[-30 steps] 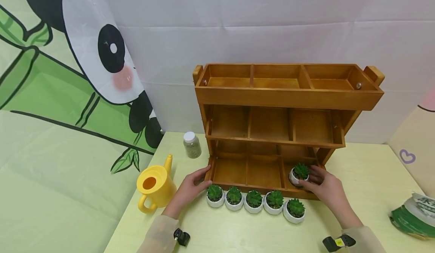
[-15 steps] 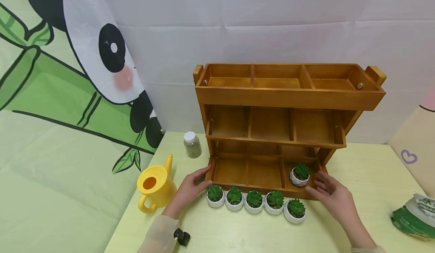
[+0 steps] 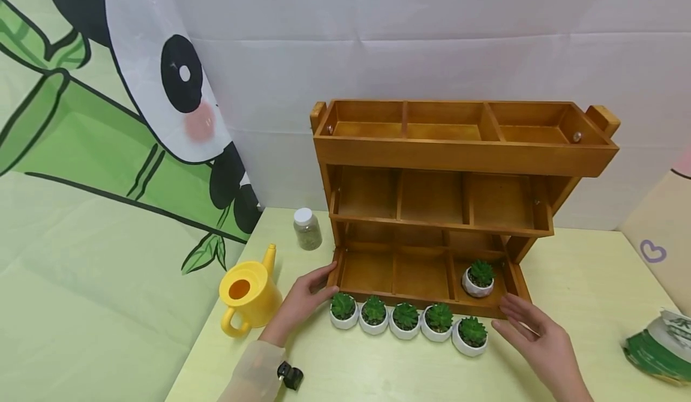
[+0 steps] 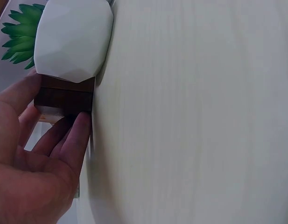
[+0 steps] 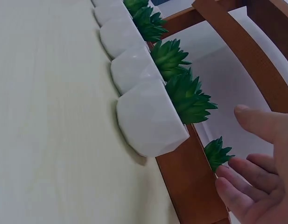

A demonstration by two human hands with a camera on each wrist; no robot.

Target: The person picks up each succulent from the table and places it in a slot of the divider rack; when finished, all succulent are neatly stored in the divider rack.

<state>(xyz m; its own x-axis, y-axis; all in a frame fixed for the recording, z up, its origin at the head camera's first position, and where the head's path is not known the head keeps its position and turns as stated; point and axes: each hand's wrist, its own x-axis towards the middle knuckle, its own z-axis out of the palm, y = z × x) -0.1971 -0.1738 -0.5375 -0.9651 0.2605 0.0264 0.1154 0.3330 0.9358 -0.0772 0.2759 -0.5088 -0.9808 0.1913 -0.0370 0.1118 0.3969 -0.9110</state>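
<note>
My left hand [image 3: 302,299] holds the lower left corner of a three-tier wooden plant stand [image 3: 426,156]; in the left wrist view the thumb and fingers [image 4: 77,140] lie on two sides of the dark wood end. My right hand [image 3: 542,345] hovers with relaxed fingers just off the stand's lower right corner, with nothing in it. One small succulent in a white faceted pot [image 3: 478,278] sits upright in the bottom tier's right compartment. Several matching potted succulents [image 3: 405,320] stand in a row along the stand's front edge. The nearest pot [image 5: 148,119] fills the middle of the right wrist view.
A yellow watering can [image 3: 251,294] stands left of my left forearm. Behind it is a small jar with a white lid [image 3: 308,229]. A green and white bag [image 3: 661,347] lies at the table's right side. A pale wall sheet rises behind the stand.
My right hand has let go of the succulent pot in the bottom right compartment and drawn back toward the right front. The left hand stays at the stand's corner.
</note>
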